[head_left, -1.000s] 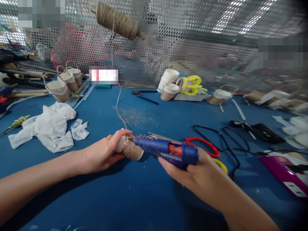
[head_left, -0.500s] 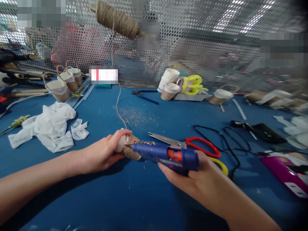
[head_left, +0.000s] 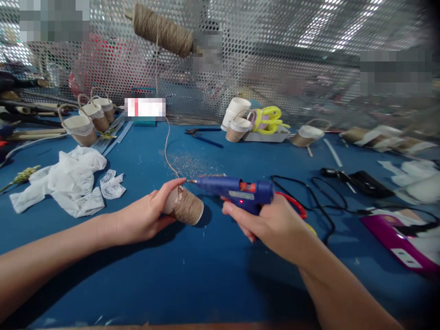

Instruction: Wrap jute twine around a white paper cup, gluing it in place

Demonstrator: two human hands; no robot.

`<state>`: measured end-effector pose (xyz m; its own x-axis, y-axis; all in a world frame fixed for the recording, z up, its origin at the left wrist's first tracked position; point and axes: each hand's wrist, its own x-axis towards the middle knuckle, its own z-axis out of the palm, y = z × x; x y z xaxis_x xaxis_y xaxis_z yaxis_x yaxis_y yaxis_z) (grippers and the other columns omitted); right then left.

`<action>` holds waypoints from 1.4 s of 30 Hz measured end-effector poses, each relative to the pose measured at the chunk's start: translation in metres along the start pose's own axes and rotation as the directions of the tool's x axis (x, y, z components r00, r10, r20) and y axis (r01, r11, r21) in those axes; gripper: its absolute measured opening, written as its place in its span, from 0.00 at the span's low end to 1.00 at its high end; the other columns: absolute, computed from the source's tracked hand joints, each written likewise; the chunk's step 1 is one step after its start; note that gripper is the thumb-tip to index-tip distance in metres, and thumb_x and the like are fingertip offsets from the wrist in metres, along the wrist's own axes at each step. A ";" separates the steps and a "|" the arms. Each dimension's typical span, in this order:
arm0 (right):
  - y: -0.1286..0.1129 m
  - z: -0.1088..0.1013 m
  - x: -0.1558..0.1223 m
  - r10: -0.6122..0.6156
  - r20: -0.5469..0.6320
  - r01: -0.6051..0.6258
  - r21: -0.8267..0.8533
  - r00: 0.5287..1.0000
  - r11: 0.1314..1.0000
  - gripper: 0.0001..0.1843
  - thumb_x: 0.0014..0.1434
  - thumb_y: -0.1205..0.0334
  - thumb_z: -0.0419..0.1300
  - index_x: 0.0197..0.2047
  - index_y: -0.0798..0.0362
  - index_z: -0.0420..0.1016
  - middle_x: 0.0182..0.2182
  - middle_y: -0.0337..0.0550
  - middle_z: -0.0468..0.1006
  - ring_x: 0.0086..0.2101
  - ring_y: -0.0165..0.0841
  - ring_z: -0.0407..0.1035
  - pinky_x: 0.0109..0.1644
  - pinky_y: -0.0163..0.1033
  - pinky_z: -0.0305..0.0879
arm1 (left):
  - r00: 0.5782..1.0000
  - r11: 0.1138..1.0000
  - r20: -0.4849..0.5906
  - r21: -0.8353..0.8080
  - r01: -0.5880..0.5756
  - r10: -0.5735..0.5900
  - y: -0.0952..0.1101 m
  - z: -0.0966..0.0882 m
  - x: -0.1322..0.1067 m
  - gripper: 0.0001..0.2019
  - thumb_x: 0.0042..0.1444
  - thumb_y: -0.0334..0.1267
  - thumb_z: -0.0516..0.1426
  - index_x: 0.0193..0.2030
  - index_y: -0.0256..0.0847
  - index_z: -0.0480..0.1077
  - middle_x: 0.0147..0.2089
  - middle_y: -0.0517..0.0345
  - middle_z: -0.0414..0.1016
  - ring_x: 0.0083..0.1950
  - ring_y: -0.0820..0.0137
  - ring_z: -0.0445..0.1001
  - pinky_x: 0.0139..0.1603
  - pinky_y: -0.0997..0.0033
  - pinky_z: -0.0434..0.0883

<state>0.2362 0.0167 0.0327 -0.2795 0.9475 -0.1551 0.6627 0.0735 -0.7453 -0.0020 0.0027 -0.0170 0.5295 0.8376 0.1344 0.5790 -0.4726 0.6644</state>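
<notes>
My left hand [head_left: 147, 213] is closed around a paper cup [head_left: 187, 207] that lies tilted on its side, its lower part wound with brown twine. From the cup a loose twine strand [head_left: 167, 146] runs up to a large twine spool [head_left: 163, 30] hanging at the back. My right hand [head_left: 271, 224] grips a blue glue gun [head_left: 237, 188] with a small red light lit. The gun's metal nozzle points left, close to my left thumb and the cup's upper edge. Behind the gun and right hand, scissors with a red handle [head_left: 295, 205] are mostly hidden.
White lace [head_left: 74, 176] is heaped at left. Several twine-wrapped cups with handles [head_left: 82, 130] stand behind it. Pliers [head_left: 204, 137], stacked white cups [head_left: 235, 112] and yellow ties [head_left: 270, 120] are farther back. A black cord [head_left: 311, 192] and a purple power strip [head_left: 400, 245] lie right.
The glue gun has moved up off the wound side toward the cup's upper edge, showing more of the twine. My left hand still holds the cup. The view has shifted slightly.
</notes>
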 end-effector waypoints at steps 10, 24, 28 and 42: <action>0.021 -0.024 0.061 0.105 -0.349 -0.109 0.009 0.931 0.994 0.12 0.50 0.53 0.60 0.27 0.53 0.68 0.20 0.40 0.71 0.21 0.28 0.64 0.23 0.34 0.59 | 0.993 1.000 -0.114 -0.002 0.012 -0.012 0.000 0.003 0.000 0.34 0.52 0.31 0.53 0.62 0.41 0.41 0.53 0.43 0.66 0.45 0.62 0.73 0.42 0.66 0.70; 0.027 -0.014 0.100 0.056 -0.252 -0.026 0.121 0.966 0.992 0.20 0.48 0.58 0.63 0.12 0.50 0.60 0.14 0.38 0.64 0.28 0.33 0.67 0.29 0.35 0.59 | 0.988 0.998 -0.144 -0.013 -0.059 0.056 0.005 0.003 -0.003 0.32 0.54 0.30 0.52 0.62 0.36 0.40 0.44 0.46 0.71 0.39 0.66 0.74 0.41 0.64 0.71; -0.001 0.009 0.080 -0.047 -0.013 0.049 0.254 0.999 0.966 0.17 0.51 0.50 0.59 0.20 0.53 0.73 0.23 0.43 0.74 0.31 0.34 0.68 0.34 0.38 0.62 | 0.986 0.991 -0.116 -0.031 -0.128 0.123 0.008 0.004 -0.005 0.31 0.55 0.31 0.52 0.62 0.36 0.40 0.45 0.46 0.71 0.42 0.66 0.74 0.45 0.62 0.71; -0.021 0.029 0.037 -0.107 0.001 0.079 0.671 0.994 0.737 0.09 0.46 0.58 0.63 0.27 0.54 0.70 0.29 0.38 0.73 0.31 0.26 0.64 0.43 0.37 0.60 | 1.000 0.933 0.022 -0.359 0.017 -0.010 0.015 0.000 -0.003 0.34 0.54 0.30 0.54 0.62 0.39 0.38 0.34 0.58 0.72 0.31 0.72 0.71 0.36 0.71 0.69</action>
<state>0.1921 0.0418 0.0239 -0.3491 0.9341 -0.0749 0.0004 -0.0798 -0.9968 0.0049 -0.0068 -0.0077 0.5372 0.8360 0.1121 0.3267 -0.3287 0.8861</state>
